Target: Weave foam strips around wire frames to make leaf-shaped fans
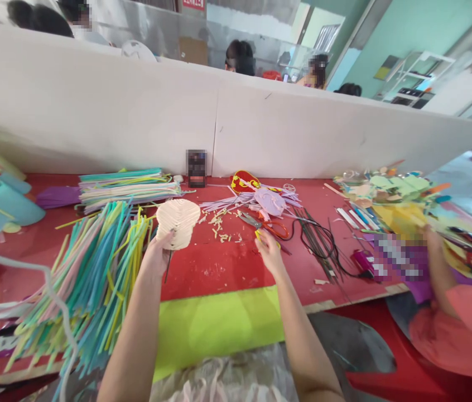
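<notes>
My left hand (165,245) grips a cream, ribbed leaf-shaped piece (178,220) by its lower edge, and a thin dark stem hangs below it. My right hand (268,248) is closed round a small yellow thing (258,235), mostly hidden by my fingers, so its kind is unclear. Just beyond the right fingers lie scissors (275,228) with orange handles. Small cream clippings (219,223) are scattered between my hands. A lilac ribbed piece (270,201) rests farther back on lilac strips, beside a red and yellow piece (245,181).
Bundles of coloured fuzzy stems (94,268) cover the table's left side. Dark thin rods (317,245) and a black cable lie right. A white partition (135,106) stands behind, with a phone-like device (196,167) before it. A co-worker's arm (437,262) reaches in at right.
</notes>
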The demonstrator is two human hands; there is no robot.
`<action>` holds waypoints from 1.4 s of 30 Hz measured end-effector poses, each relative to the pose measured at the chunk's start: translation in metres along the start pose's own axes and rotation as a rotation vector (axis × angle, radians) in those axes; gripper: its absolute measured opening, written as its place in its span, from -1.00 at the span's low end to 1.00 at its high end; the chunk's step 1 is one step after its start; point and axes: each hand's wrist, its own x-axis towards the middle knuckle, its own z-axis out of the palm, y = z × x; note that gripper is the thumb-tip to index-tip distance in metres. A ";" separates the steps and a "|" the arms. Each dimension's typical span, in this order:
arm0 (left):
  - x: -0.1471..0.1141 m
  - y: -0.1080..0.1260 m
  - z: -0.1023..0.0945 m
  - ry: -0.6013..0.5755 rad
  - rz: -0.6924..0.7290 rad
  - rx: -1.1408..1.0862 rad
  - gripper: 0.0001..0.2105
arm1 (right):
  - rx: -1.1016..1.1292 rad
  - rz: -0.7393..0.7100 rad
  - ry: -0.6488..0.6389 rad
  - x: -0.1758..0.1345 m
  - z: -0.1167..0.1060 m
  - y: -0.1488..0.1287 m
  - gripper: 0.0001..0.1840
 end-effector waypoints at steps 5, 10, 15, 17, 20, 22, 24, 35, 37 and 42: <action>-0.004 0.004 0.002 0.000 0.004 -0.006 -0.64 | 0.091 0.059 -0.231 0.013 0.014 -0.008 -0.60; -0.005 0.006 -0.001 0.000 0.008 0.007 -0.59 | -0.120 -0.001 -0.100 0.026 0.033 -0.013 -0.57; -0.005 0.000 0.001 -0.033 0.010 0.006 -0.55 | 0.005 -0.108 -0.062 0.029 0.030 -0.035 -0.59; -0.007 -0.006 0.011 -0.052 0.017 -0.019 -0.55 | 0.012 0.107 -0.446 0.024 0.029 -0.041 -0.58; -0.015 -0.018 0.031 -0.099 -0.025 -0.055 -0.60 | -0.073 0.212 -0.544 0.026 0.037 -0.039 -0.55; -0.023 -0.028 0.046 -0.126 -0.047 -0.090 -0.62 | -0.067 0.046 -0.161 0.034 0.048 -0.033 -0.55; -0.032 -0.037 0.058 -0.164 -0.069 -0.107 -0.62 | 0.072 -0.091 0.081 0.042 0.060 -0.029 -0.53; -0.055 -0.047 0.075 -0.333 -0.306 -0.122 -0.37 | 0.154 -0.251 0.006 0.024 0.086 -0.055 -0.65; -0.055 -0.045 0.075 -0.361 -0.324 -0.133 -0.32 | 0.136 -0.260 0.023 0.025 0.084 -0.055 -0.65; -0.053 -0.059 0.071 -0.377 -0.215 0.035 -0.53 | 0.083 -0.285 0.019 0.030 0.079 -0.054 -0.65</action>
